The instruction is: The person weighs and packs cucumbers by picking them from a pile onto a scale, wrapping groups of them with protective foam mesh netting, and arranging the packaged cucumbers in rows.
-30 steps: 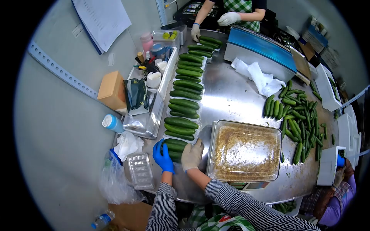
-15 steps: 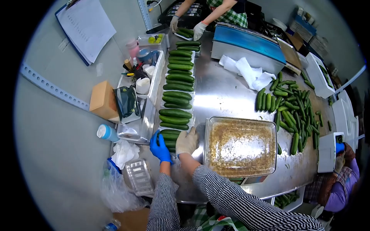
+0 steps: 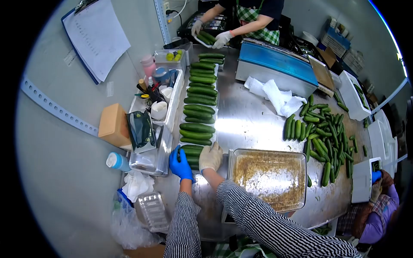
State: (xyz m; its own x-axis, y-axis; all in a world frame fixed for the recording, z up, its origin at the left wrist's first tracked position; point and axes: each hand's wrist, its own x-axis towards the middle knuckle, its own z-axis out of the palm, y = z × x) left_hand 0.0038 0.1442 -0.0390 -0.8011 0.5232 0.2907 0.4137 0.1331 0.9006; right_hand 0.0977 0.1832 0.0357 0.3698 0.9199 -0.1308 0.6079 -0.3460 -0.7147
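My left hand [image 3: 181,165], in a blue glove, and my right hand [image 3: 211,157], in a pale glove, close round the two ends of the nearest cucumber pack [image 3: 192,157]. Parts of that pack are hidden by my fingers. Beyond it, a row of cucumber packs [image 3: 196,130] on white trays runs away from me up the left side of the steel table [image 3: 241,107]. At the far end of the row, a co-worker [image 3: 254,26] in pale gloves holds a tray of cucumbers [image 3: 206,38] above the table.
A stained metal tray [image 3: 267,178] lies right of my hands. Loose cucumbers [image 3: 331,137] pile farther right, near a white cloth [image 3: 275,96] and blue-topped machine [image 3: 277,64]. Left are a tool box [image 3: 176,94], clear containers [image 3: 153,210] and a bottle [image 3: 117,161]. Another person [image 3: 378,210] is at far right.
The co-worker has lifted a cucumber tray off the far end of the row. My hands stay round the nearest pack. The camera view has shifted.
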